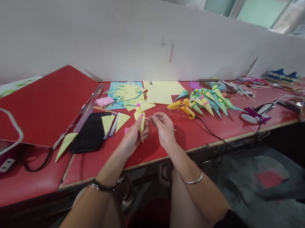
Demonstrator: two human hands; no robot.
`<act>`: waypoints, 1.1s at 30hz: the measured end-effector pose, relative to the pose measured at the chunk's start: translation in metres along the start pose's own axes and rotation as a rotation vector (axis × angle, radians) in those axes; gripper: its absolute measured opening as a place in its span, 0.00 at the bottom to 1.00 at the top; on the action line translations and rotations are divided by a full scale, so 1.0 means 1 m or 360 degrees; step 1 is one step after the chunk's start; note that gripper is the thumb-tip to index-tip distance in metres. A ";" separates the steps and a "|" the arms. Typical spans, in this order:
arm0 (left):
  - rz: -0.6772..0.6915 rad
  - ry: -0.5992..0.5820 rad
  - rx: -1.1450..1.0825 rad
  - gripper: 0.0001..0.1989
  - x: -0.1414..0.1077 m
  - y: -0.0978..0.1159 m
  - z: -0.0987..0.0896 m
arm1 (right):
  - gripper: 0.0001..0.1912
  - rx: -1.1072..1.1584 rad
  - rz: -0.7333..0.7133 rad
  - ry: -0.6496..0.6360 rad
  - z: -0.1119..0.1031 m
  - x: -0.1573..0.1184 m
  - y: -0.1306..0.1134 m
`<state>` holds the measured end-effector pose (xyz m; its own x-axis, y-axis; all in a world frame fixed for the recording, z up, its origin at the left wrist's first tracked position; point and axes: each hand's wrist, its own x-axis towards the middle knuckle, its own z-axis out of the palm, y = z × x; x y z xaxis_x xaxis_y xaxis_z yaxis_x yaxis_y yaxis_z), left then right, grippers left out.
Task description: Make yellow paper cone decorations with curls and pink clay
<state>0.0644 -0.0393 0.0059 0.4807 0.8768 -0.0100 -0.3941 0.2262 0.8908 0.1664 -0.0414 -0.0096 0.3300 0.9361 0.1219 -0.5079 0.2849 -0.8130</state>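
Note:
My left hand (132,137) is closed around a small yellow paper cone (137,113) with pink bits at its top and side. The cone's narrow end points down below the fingers. Close beside it, my right hand (165,128) pinches a thin, pale stick-like piece (147,118), its left end close to the cone; I cannot tell if they touch. To the right of my hands lies a yellow glue gun (181,106). Cut yellow paper pieces (122,120) and rolled tubes (114,124) lie left of my left hand.
Further left are a black phone (89,133) and a red board (38,107). Yellow scraps (127,93) and a yellow sheet (163,91) lie at the back. A pile of green, yellow and blue cones (213,100) sits right, with a tape roll (249,118) and cable beyond.

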 end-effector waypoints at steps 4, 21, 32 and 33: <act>0.0000 0.0021 0.0043 0.16 -0.001 0.000 0.002 | 0.07 -0.0075 -0.0010 -0.0022 -0.001 0.000 -0.001; 0.0090 0.0028 0.0631 0.24 -0.010 -0.010 0.009 | 0.08 -0.0076 -0.0058 0.0142 -0.006 -0.002 -0.014; 0.0274 0.0079 0.0476 0.23 -0.014 -0.011 0.013 | 0.03 -0.0094 -0.0234 -0.0266 -0.002 -0.013 -0.018; 0.0259 0.0076 0.0484 0.24 -0.014 -0.011 0.013 | 0.03 -0.0085 -0.0238 -0.0300 -0.002 -0.014 -0.018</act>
<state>0.0717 -0.0597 0.0018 0.3909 0.9114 0.1284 -0.2074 -0.0487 0.9770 0.1722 -0.0594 0.0025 0.2414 0.9077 0.3431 -0.4203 0.4165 -0.8062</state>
